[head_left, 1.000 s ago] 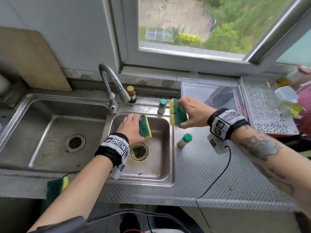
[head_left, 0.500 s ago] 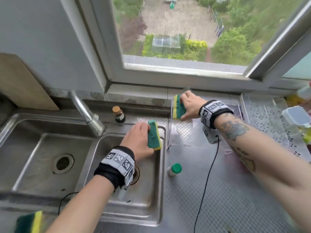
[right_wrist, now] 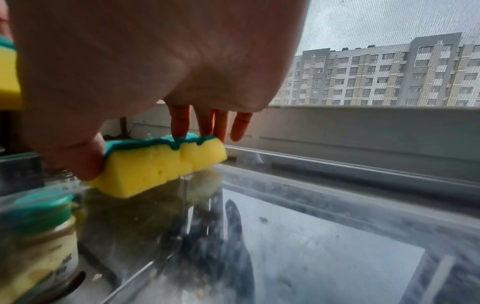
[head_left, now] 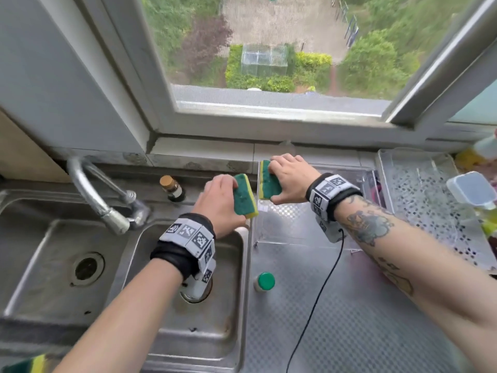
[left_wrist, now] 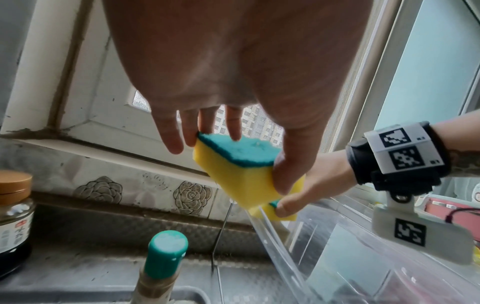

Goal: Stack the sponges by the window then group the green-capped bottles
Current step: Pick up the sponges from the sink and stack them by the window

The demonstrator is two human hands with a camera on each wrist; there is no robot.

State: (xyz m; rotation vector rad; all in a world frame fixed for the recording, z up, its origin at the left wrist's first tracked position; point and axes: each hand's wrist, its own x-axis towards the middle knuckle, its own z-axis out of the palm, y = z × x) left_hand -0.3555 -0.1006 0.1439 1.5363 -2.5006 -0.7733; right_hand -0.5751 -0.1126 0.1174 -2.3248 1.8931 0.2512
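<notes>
We hold one sponge (head_left: 269, 180) in the right hand (head_left: 291, 179), another sponge (head_left: 244, 196) in the left hand (head_left: 219, 201), fingers clamped on both; set the right flat on the clear box (head_left: 295, 224) by the window first, w/ left squared on top.

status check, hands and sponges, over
Left hand grips one sponge; right hand grips another sponge at the clear box corner. Not stacked yet. Green-capped bottle stands apart, untouched. Nothing blocking.
</notes>
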